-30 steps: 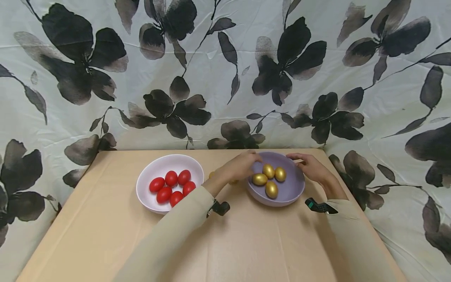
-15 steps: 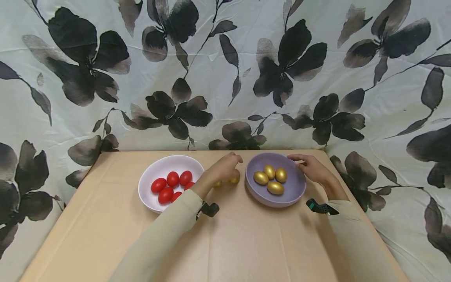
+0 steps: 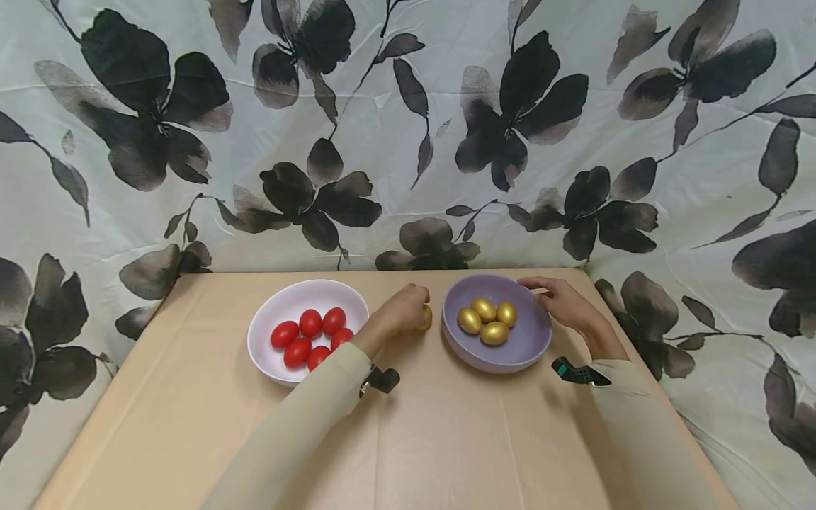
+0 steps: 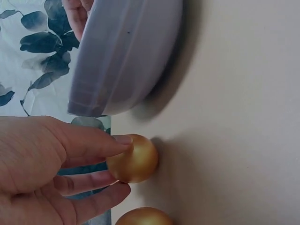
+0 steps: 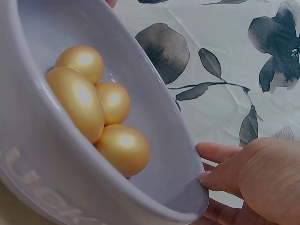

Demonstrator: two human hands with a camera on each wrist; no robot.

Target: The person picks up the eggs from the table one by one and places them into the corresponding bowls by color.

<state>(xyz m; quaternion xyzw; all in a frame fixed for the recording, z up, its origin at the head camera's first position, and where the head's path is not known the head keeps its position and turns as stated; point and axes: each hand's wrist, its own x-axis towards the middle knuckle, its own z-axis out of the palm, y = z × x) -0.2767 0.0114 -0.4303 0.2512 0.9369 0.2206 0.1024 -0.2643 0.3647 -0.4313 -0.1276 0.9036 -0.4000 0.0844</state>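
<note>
My left hand [image 3: 401, 312] is between the two bowls, its thumb and fingertips pinching a golden egg [image 4: 136, 158] close over the table. A second golden egg [image 4: 144, 217] lies beside it at the bottom of the left wrist view; in the head view the hand mostly covers it. My right hand [image 3: 564, 304] grips the far right rim of a purple bowl [image 3: 538, 340], thumb and fingers at the edge. Inside that bowl several golden eggs [image 5: 124, 149] sit clustered together. Raised letters show on its outer wall in the right wrist view.
A pale pinkish-white bowl [image 3: 260, 354] with several red eggs [image 3: 297, 352] stands to the left, partly behind my left forearm. Both bowls rest on a light wooden table [image 3: 446, 439]. A floral cloth [image 3: 421, 142] hangs behind the table's far edge.
My left hand has moved from the purple bowl back left to the golden eggs on the table and taken hold of one. An egg in the bowl has rolled slightly. The right hand stays put.
</note>
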